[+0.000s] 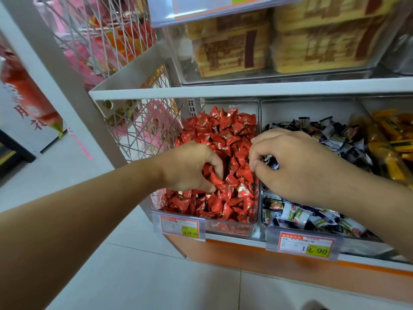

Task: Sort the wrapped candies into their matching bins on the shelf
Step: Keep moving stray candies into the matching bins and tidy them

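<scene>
Three bins of wrapped candies

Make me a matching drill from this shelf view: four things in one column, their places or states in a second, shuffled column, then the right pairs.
Column one:
1. left hand
2. right hand
3. red candies
4. yellow packets

Column two:
A. fill the leftmost clear bin
B. pinches a dark-wrapped candy
C. lie in the bin farthest right
D. digs into the red pile, fingers curled round candies

Pairs: 1-D, 2-B, 3-A, 4-C
</scene>
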Demonstrator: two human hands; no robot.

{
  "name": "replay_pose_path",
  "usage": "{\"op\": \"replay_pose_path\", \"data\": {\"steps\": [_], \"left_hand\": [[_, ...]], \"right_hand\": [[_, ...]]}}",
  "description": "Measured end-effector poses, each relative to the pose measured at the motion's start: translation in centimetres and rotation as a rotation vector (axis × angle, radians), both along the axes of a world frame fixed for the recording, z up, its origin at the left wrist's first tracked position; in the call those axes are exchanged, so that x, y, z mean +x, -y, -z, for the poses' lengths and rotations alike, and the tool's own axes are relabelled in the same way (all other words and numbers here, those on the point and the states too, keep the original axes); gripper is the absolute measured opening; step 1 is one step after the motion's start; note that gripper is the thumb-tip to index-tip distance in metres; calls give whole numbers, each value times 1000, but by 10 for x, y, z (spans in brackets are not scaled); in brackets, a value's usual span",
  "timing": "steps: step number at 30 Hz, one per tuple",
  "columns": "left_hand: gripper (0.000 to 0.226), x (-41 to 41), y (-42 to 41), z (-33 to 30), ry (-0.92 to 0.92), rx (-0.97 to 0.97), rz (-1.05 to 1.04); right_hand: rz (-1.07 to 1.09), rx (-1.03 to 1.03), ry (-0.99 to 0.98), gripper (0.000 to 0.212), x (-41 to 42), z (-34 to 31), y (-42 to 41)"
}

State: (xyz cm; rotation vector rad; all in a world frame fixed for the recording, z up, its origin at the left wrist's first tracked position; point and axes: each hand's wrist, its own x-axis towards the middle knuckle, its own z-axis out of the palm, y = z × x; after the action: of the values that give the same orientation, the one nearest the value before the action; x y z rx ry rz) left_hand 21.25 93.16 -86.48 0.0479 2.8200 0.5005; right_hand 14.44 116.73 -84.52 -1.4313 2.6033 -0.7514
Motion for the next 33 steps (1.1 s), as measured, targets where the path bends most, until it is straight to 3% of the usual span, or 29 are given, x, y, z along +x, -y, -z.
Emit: {"op": "replay_pose_path", "data": {"steps": [10,16,20,28,33], "left_hand": [[21,-1,1,-28,-213,53,-60],[48,9,-2,-35,-98,-13,-27],[60,21,-5,-39,-175,-21,-39],[60,54,-11,1,-426,-59,-134],[76,43,-14,26,-419,-133,-186]], "right_hand": [[-16,-8,-27,25,0,0,2],[-19,-11,-30,26,-2,1,2],[-21,2,-9,24,-4,1,0],[-25,1,-30,23,-5,7,-2],[-28,5,-69,25,-1,8,-3]]}}
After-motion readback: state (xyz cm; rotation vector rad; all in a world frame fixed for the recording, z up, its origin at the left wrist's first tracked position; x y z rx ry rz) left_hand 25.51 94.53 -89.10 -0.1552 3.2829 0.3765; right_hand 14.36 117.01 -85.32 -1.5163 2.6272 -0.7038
